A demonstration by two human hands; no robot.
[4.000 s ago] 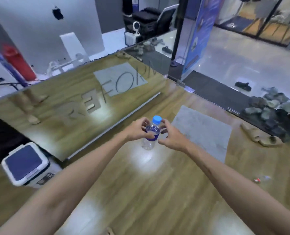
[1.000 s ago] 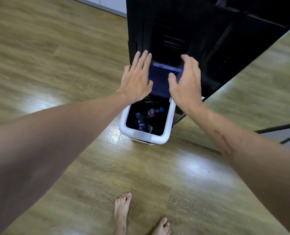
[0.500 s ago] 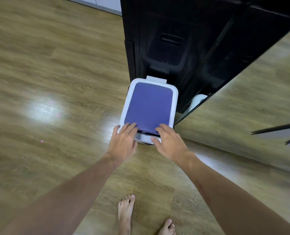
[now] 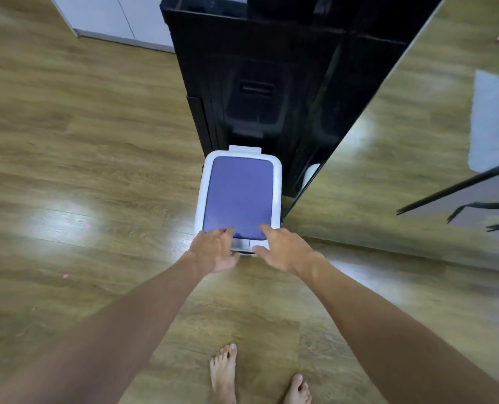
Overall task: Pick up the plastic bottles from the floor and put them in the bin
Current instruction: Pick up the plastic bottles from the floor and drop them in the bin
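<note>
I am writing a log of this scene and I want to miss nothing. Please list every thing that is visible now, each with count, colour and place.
bin: 1, white, on the floor at the middle, against the cabinet
lid: 1, blue-purple, shut on the bin
cabinet: 1, glossy black, behind the bin
floor: 1, brown wood, all around
mirror panel: 1, reflects the floor, right of the cabinet
wall: 1, white, top left
pink specks: a few, on the floor at left
bottles: none in view
left hand: 1, at the bin's front edge, fingers on the lid
right hand: 1, at the bin's front edge, fingers on the lid
feet: 2, bare, bottom middle
</note>
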